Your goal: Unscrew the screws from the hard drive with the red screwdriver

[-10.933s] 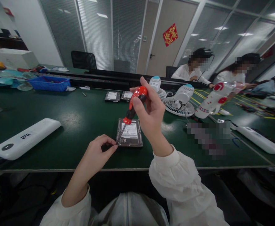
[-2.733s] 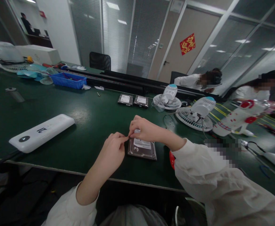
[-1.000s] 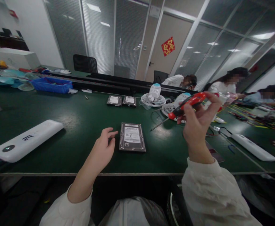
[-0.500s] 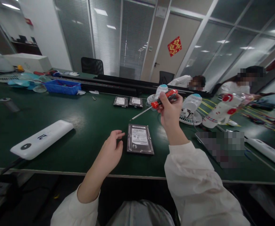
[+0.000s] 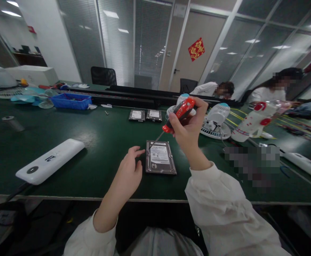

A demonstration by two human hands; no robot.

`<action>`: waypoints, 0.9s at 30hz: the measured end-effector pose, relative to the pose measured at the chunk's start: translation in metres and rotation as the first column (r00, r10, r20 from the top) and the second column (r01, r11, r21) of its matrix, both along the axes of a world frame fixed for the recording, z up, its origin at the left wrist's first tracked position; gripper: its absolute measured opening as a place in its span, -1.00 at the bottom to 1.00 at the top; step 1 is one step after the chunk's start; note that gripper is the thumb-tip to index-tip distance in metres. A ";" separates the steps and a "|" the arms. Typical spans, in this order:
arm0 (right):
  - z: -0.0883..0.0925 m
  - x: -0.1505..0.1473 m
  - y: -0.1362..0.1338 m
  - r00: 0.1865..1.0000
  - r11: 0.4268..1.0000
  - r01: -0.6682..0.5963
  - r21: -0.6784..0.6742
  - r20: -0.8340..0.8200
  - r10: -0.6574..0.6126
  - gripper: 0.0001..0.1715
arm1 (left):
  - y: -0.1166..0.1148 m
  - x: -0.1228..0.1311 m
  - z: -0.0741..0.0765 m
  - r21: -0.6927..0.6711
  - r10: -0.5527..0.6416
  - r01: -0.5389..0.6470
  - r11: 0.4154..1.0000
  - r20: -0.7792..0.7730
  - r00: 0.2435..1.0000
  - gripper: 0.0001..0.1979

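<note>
A hard drive (image 5: 160, 158) lies label up on the green table (image 5: 91, 160) in front of me. My right hand (image 5: 188, 129) is closed round the red and black handle of a screwdriver (image 5: 180, 113). The thin shaft slants down to the left, with its tip over the drive's upper left part; whether it touches cannot be told. Just left of the drive is my left hand (image 5: 130, 167), its fingers apart and holding nothing, fingertips close to the drive's left edge. Two more drives, one at left (image 5: 137, 115) and one at right (image 5: 154, 115), lie farther back.
A white power bank-like device (image 5: 51, 160) and a metal cylinder (image 5: 12, 122) are at left, behind them a blue basket (image 5: 71, 102). To the right stand small white fans (image 5: 216, 119) and a bottle (image 5: 251, 122). People sit at the far right.
My right hand has brought the screwdriver down and left, so its tip is now over the drive. My left hand stays beside the drive. The view has shifted slightly.
</note>
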State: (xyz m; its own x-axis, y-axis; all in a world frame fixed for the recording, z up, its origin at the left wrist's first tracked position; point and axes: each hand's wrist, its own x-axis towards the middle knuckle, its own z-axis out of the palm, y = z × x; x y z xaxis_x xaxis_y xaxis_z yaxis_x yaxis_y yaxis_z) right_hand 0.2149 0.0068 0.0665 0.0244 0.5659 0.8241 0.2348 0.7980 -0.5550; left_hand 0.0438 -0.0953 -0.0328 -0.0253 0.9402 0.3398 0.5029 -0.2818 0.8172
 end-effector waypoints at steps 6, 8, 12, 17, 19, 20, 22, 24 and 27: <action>0.001 -0.005 -0.008 0.996 0.996 -0.091 -0.001 -0.007 0.091 -0.39 | -0.001 0.003 0.002 -0.016 -0.019 0.019 1.000 -0.003 1.000 -0.54; 0.001 -0.004 -0.007 0.996 0.996 -0.086 0.005 -0.004 0.086 -0.39 | -0.001 0.003 0.002 -0.017 -0.010 0.009 1.000 -0.007 1.000 -0.54; 0.000 -0.004 -0.007 0.997 0.997 -0.072 -0.041 0.030 0.074 -0.37 | -0.001 0.003 0.002 -0.025 -0.014 0.013 1.000 -0.018 1.000 -0.55; -0.003 -0.005 -0.008 0.995 0.994 -0.088 -0.064 0.048 0.092 -0.36 | -0.002 0.003 0.002 -0.024 -0.017 0.016 1.000 -0.022 1.000 -0.56; -0.004 -0.005 -0.007 0.994 0.994 -0.092 -0.066 0.050 0.096 -0.37 | -0.002 0.003 0.003 -0.026 -0.014 0.014 1.000 -0.022 1.000 -0.55; -0.005 -0.005 -0.007 0.994 0.993 -0.095 -0.065 0.051 0.098 -0.37 | -0.001 0.003 0.003 -0.031 -0.015 0.015 0.999 -0.021 1.000 -0.55; -0.005 -0.005 -0.006 0.993 0.993 -0.103 -0.057 0.049 0.106 -0.39 | -0.001 0.003 0.004 -0.042 -0.019 0.018 0.999 -0.022 1.000 -0.56; -0.006 -0.005 -0.006 0.993 0.993 -0.108 -0.040 0.047 0.110 -0.41 | -0.001 0.003 0.004 -0.046 -0.023 0.022 0.999 -0.025 0.999 -0.55; -0.006 -0.005 -0.005 0.994 0.995 -0.100 -0.018 0.051 0.101 -0.43 | -0.002 0.003 0.005 -0.044 -0.025 0.024 0.999 -0.024 0.999 -0.55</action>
